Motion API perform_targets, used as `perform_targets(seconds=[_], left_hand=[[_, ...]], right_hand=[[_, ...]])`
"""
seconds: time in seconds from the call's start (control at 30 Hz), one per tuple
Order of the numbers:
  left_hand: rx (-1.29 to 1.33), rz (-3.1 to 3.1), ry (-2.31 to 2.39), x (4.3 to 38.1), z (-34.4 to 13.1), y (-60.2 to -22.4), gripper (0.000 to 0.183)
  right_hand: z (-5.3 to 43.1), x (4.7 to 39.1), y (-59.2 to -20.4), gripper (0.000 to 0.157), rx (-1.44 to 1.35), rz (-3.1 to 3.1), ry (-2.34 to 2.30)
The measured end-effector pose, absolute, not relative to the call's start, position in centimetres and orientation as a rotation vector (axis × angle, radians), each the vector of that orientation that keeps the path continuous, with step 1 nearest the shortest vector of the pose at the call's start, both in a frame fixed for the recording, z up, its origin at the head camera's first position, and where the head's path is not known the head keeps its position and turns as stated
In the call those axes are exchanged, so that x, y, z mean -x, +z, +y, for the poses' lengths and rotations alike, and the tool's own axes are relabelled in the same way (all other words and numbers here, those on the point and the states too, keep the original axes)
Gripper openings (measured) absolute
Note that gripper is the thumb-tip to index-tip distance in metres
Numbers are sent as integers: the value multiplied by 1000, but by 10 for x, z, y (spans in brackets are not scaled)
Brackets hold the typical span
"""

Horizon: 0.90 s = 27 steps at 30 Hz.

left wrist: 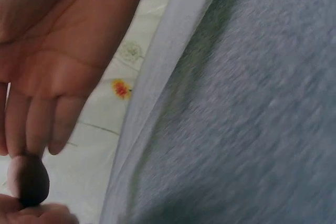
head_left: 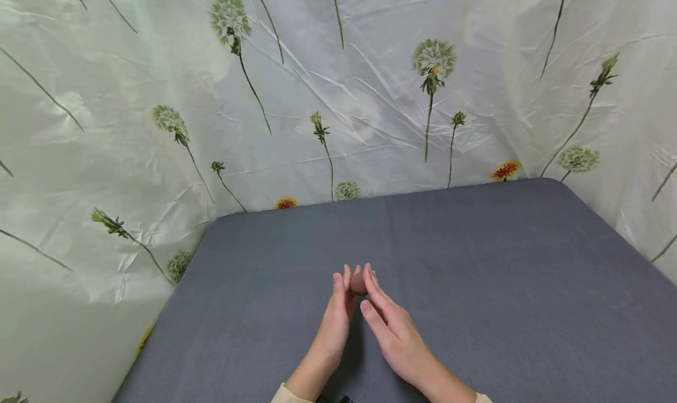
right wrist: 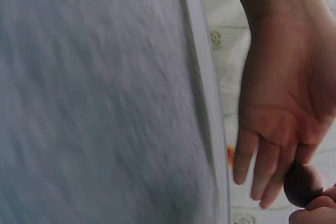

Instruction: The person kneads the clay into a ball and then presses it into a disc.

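Between the fingers of both hands is a small brown ball point(head_left: 358, 284), smooth and rounded, perhaps of clay. My left hand point(head_left: 332, 328) presses it from the left with nearly straight fingers, palm turned inward. From the other side, the straight fingers of my right hand point(head_left: 398, 335) lean against it, the thumb standing apart. The left wrist view shows the ball point(left wrist: 29, 180) at the fingertips below the open left palm point(left wrist: 63, 51). In the right wrist view, the ball point(right wrist: 303, 185) sits by the right hand's point(right wrist: 286, 87) fingertips, the left fingertips point(right wrist: 317, 214) just beneath.
A grey cloth-covered table point(head_left: 476, 274) spreads under and around the hands. Behind it and at its sides hangs a pale curtain point(head_left: 370, 97) printed with dandelions and flowers. Something small and black point(head_left: 333, 399) shows at the bottom edge between the forearms.
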<state>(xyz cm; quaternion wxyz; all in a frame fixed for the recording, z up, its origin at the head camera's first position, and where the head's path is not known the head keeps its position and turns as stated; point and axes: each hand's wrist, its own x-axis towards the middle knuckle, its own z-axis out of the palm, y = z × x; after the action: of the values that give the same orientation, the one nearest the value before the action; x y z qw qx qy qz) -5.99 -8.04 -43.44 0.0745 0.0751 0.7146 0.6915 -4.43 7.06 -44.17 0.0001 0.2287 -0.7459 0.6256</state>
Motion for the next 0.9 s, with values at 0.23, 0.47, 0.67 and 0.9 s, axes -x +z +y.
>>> perform_targets(seconds=[0.23, 0.47, 0.67, 0.9], left_hand=[[-285, 2166, 1991, 56, -78, -433, 83], [-340, 2415, 1883, 57, -82, -429, 77], [-314, 2565, 1835, 61, -88, -428, 72], [-217, 2583, 1856, 67, -95, -429, 66]], right_hand=[[81, 58, -443, 62, -694, -2345, 1765], [91, 69, -446, 62, -636, -2306, 1744], [94, 74, -448, 48, -590, -2285, 1809], [96, 77, -448, 35, -477, -2287, 1721]])
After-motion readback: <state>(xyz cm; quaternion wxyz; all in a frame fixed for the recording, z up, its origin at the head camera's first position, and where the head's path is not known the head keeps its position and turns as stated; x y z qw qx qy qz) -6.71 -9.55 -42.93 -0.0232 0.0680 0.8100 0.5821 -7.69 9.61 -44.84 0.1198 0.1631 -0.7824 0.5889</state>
